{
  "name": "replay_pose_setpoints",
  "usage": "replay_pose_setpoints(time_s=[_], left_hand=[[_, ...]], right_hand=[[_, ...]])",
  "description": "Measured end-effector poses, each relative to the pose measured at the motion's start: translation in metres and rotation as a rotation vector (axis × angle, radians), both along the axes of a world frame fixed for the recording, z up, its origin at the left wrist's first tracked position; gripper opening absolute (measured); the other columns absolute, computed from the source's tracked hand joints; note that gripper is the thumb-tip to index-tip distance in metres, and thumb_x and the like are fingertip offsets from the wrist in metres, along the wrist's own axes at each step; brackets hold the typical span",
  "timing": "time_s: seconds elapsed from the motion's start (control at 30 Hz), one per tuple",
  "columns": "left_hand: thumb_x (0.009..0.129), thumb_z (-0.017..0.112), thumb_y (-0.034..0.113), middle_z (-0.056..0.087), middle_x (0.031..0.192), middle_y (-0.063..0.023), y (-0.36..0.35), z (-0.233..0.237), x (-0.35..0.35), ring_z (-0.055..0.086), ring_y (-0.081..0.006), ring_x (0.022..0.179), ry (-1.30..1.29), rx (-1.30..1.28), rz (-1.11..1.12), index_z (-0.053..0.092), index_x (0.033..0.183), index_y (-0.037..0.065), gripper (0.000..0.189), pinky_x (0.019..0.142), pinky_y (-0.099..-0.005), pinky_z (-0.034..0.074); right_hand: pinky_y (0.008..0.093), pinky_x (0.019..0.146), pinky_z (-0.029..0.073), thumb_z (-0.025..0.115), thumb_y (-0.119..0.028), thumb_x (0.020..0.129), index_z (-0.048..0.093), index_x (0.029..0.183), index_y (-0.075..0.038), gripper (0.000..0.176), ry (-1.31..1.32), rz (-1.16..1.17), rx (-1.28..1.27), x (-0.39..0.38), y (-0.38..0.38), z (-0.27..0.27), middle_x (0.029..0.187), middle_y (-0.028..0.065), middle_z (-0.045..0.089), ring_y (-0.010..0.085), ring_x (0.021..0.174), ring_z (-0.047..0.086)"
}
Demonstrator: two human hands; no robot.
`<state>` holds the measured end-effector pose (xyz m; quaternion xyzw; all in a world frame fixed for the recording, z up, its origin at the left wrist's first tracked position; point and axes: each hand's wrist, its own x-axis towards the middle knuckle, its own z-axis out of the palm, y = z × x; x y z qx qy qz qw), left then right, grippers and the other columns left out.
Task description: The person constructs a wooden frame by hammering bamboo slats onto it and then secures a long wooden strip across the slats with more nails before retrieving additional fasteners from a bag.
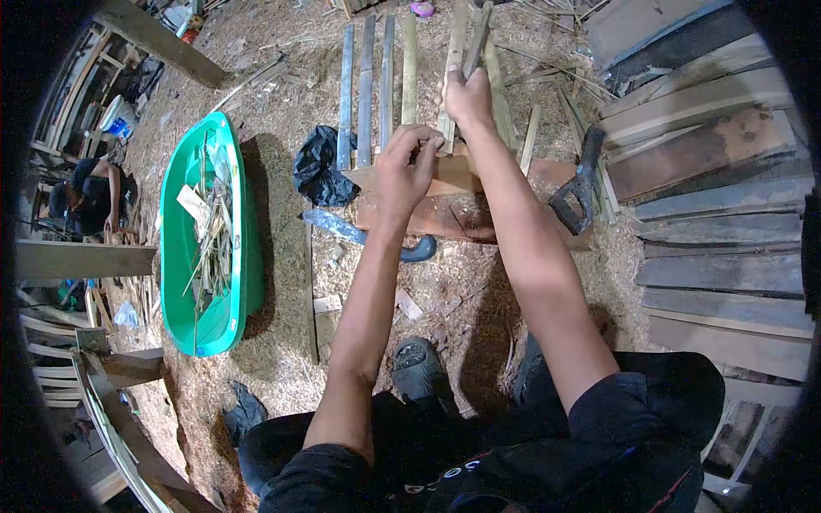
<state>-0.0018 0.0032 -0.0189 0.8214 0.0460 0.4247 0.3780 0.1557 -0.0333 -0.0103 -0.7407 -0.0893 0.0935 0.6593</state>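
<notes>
My right hand (469,98) is closed around a grey-brown wooden stick (479,38) that points away from me. My left hand (409,167) has curled fingers at the near end of a pale wooden slat (453,60). Whatever its fingertips pinch is too small to make out. Several narrow slats (366,94) lie side by side, their near ends on a wooden crosspiece (363,177). Beneath and nearer to me is a reddish-brown board (428,218), partly hidden by my arms.
A machete (342,227) lies left of my forearm, and a black-handled saw (586,184) rests to the right. A green tub (250,265) holds wood scraps near a black plastic bag (325,167). Stacked planks (727,231) line the right side. Another person (94,197) crouches far left.
</notes>
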Motion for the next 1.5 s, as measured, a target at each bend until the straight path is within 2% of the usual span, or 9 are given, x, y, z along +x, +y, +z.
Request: replay_pose_setpoints(time_s=[0.03, 0.1, 0.2, 0.27, 0.3, 0.43, 0.87, 1.2, 1.5], left_hand=[[0.088, 0.071, 0.004, 0.069, 0.087, -0.0094, 0.001, -0.002, 0.002, 0.062, -0.0137, 0.070, 0.029, -0.091, 0.026, 0.067, 0.092, 0.000, 0.007, 0.062, -0.0252, 0.048], [0.089, 0.071, 0.008, 0.068, 0.082, -0.0110, 0.001, -0.003, 0.008, 0.063, -0.0167, 0.070, 0.085, -0.280, 0.078, 0.067, 0.091, -0.001, 0.010, 0.063, -0.0276, 0.048], [0.091, 0.070, 0.012, 0.067, 0.077, -0.0068, -0.003, 0.001, 0.008, 0.056, -0.0082, 0.066, 0.170, -0.497, 0.079, 0.066, 0.093, -0.001, 0.013, 0.060, -0.0251, 0.045], [0.092, 0.068, 0.010, 0.067, 0.077, -0.0050, -0.003, 0.001, 0.009, 0.053, -0.0057, 0.066, 0.113, -0.429, 0.016, 0.066, 0.095, -0.001, 0.011, 0.058, -0.0239, 0.044], [0.093, 0.068, 0.009, 0.066, 0.077, -0.0041, -0.003, 0.001, 0.010, 0.052, -0.0044, 0.065, 0.085, -0.397, -0.019, 0.065, 0.096, 0.000, 0.010, 0.057, -0.0233, 0.044], [0.096, 0.062, 0.005, 0.070, 0.090, -0.0083, -0.009, 0.005, 0.004, 0.063, -0.0108, 0.087, 0.071, -0.323, -0.041, 0.064, 0.101, -0.003, 0.009, 0.076, -0.0260, 0.052], [0.092, 0.067, 0.002, 0.069, 0.082, -0.0071, -0.017, 0.007, 0.002, 0.060, -0.0089, 0.071, 0.099, -0.282, 0.095, 0.064, 0.096, 0.001, 0.005, 0.061, -0.0255, 0.049], [0.093, 0.066, 0.004, 0.069, 0.085, -0.0063, -0.016, -0.004, 0.006, 0.060, -0.0093, 0.078, -0.016, -0.209, 0.096, 0.065, 0.097, -0.001, 0.006, 0.068, -0.0252, 0.049], [0.091, 0.069, 0.008, 0.071, 0.081, -0.0065, -0.002, 0.003, 0.016, 0.060, -0.0078, 0.070, 0.155, -0.684, 0.034, 0.067, 0.093, -0.005, 0.013, 0.059, -0.0241, 0.047]], right_hand=[[0.0444, 0.071, 0.055, 0.056, -0.027, 0.097, 0.047, 0.114, 0.007, 0.039, -0.055, 0.023, 0.004, 0.005, 0.005, -0.012, 0.093, 0.0233, 0.067, 0.0333, 0.078, 0.070], [0.0456, 0.076, 0.054, 0.057, -0.029, 0.096, 0.047, 0.118, 0.007, 0.043, -0.106, 0.045, -0.057, 0.011, 0.004, -0.027, 0.100, 0.0253, 0.066, 0.0359, 0.085, 0.069], [0.0470, 0.082, 0.052, 0.057, -0.032, 0.096, 0.050, 0.120, 0.007, 0.046, -0.126, -0.037, -0.043, 0.011, 0.009, -0.033, 0.105, 0.0280, 0.065, 0.0388, 0.093, 0.068], [0.0474, 0.085, 0.051, 0.058, -0.033, 0.096, 0.052, 0.118, 0.006, 0.045, -0.122, -0.064, -0.068, 0.017, 0.007, -0.036, 0.105, 0.0280, 0.065, 0.0393, 0.097, 0.067], [0.0482, 0.089, 0.050, 0.058, -0.033, 0.095, 0.053, 0.117, 0.006, 0.045, 0.099, 0.032, -0.059, -0.010, -0.012, 0.011, 0.107, 0.0291, 0.065, 0.0419, 0.102, 0.064], [0.0501, 0.089, 0.050, 0.058, -0.032, 0.095, 0.054, 0.115, 0.008, 0.045, -0.161, -0.067, -0.140, 0.009, 0.007, -0.029, 0.105, 0.0297, 0.066, 0.0446, 0.102, 0.064], [0.0389, 0.050, 0.054, 0.054, -0.022, 0.100, 0.047, 0.101, 0.004, 0.027, -0.100, 0.048, 0.019, -0.013, -0.005, 0.004, 0.075, 0.0166, 0.068, 0.0245, 0.054, 0.068], [0.0382, 0.060, 0.057, 0.066, -0.023, 0.088, 0.055, 0.108, 0.011, 0.041, -0.049, 0.001, -0.373, -0.002, 0.003, -0.011, 0.087, 0.0225, 0.070, 0.0277, 0.064, 0.072], [0.0375, 0.052, 0.054, 0.065, -0.017, 0.091, 0.051, 0.106, 0.005, 0.030, -0.018, 0.163, 0.184, -0.002, 0.004, -0.007, 0.078, 0.0160, 0.068, 0.0231, 0.056, 0.068]])
